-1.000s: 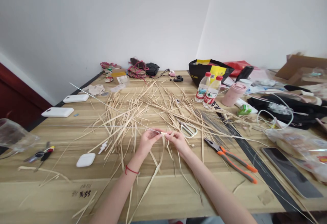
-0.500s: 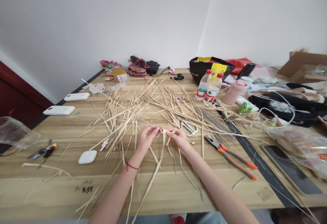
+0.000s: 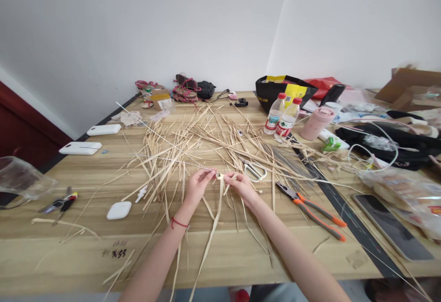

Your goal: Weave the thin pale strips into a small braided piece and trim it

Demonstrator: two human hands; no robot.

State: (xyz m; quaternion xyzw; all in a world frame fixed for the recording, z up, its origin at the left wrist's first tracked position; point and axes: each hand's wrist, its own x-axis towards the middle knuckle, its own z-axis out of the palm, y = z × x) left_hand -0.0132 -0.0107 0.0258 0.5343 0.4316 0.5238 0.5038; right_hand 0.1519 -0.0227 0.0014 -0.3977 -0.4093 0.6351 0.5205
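My left hand [image 3: 199, 185] is closed, thumb and forefinger pinching thin pale wires [image 3: 161, 137] that run out toward the far left. Facing it, my right hand [image 3: 240, 185] pinches a flat straw strip [image 3: 216, 221] where it wraps round the wire ends between my fingertips. The strip's long tail hangs down over the table's near edge. Just beyond my right hand lie white-handled scissors [image 3: 254, 171], partly under straw. Many loose dry straw strips [image 3: 172, 155] spread beyond both hands. The exact form of the small wrapped bit is too small to make out.
Orange-handled pliers [image 3: 313, 211] and a phone [image 3: 392, 226] lie to the right. Two red-capped bottles [image 3: 287, 120], a pink cup [image 3: 317, 123] and a black bag [image 3: 268, 95] stand behind. A white earphone case [image 3: 119, 210] and keys [image 3: 60, 202] lie left.
The far tips of the wires have shifted slightly to the right. Both hands keep their pinch in nearly the same place, and the strip's tail has swung a little rightward.
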